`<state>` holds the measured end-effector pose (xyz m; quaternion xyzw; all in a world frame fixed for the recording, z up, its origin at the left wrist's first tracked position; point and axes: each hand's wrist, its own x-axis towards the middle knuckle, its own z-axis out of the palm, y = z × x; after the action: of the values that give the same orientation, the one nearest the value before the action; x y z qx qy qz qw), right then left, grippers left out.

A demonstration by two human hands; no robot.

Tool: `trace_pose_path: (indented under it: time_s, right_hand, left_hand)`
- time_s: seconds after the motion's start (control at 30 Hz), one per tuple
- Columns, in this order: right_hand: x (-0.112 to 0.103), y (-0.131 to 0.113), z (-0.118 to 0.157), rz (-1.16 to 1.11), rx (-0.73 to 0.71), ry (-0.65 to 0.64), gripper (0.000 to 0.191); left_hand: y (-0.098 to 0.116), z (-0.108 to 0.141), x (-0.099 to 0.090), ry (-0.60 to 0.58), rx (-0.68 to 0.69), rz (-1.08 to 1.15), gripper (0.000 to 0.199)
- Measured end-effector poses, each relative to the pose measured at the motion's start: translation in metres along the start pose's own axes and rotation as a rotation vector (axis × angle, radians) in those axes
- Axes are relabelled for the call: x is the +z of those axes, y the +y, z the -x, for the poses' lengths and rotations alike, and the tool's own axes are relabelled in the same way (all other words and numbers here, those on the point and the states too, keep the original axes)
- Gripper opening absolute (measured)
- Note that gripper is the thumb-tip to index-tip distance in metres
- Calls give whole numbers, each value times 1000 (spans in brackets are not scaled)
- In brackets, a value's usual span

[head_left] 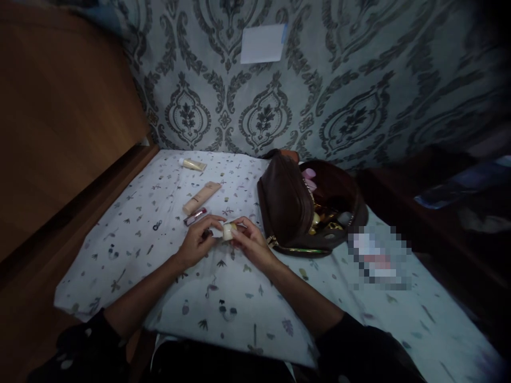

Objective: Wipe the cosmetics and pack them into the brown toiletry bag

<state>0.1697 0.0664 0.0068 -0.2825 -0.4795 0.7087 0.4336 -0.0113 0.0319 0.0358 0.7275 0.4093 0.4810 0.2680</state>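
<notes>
A small, pale cream-coloured container (228,232) is held up between my two hands over the middle of the table; its exact kind is too small to make out. My left hand (198,239) pinches its left side with thumb and forefinger. From the right, the fingers of my right hand (253,243) close on the same container and hide part of it. Just beyond my left hand lie a dark red lip gloss tube (196,216) and a peach squeeze tube (202,197). Farther back rests a small yellowish tube with a white cap (192,164).
To the right stands an unzipped brown cosmetic bag (285,202) with pink and gold items inside. A blurred-out item (379,259) lies beside it. A white patterned cloth (131,255) covers the table. Wooden furniture (67,117) borders the left, and a patterned wall (223,106) the back.
</notes>
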Motion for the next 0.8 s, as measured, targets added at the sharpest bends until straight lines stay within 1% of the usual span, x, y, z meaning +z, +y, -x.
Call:
trace_pose_path:
  time_s: [0.07, 0.17, 0.27, 0.37, 0.43, 0.53, 0.67, 0.8]
  right_hand:
    - [1, 2, -1, 24, -58, 8, 41]
    - [2, 3, -2, 77, -139, 38, 45]
    - [4, 2, -1, 190, -216, 90, 41]
    - [5, 1, 4, 390, -295, 146, 34]
    - [5, -1, 8, 545, -347, 169, 32]
    - [3, -4, 12, 734, -438, 148, 30]
    - [2, -9, 16, 852, -529, 110, 29]
    - [4, -18, 18, 877, -603, 139, 29]
  left_hand:
    - [1, 0, 0, -17, -47, 3, 12]
    - [2, 0, 1, -7, -121, 7, 19]
    - [0, -1, 3, 9, -185, 15, 23]
    - [-3, -1, 5, 19, -267, 36, 25]
    - [-3, -3, 6, 25, -348, 84, 28]
    - [-2, -4, 7, 23, -464, 174, 33]
    - [0, -5, 8, 0, -485, 156, 33]
    - [-2, -4, 9, -68, -430, 96, 31]
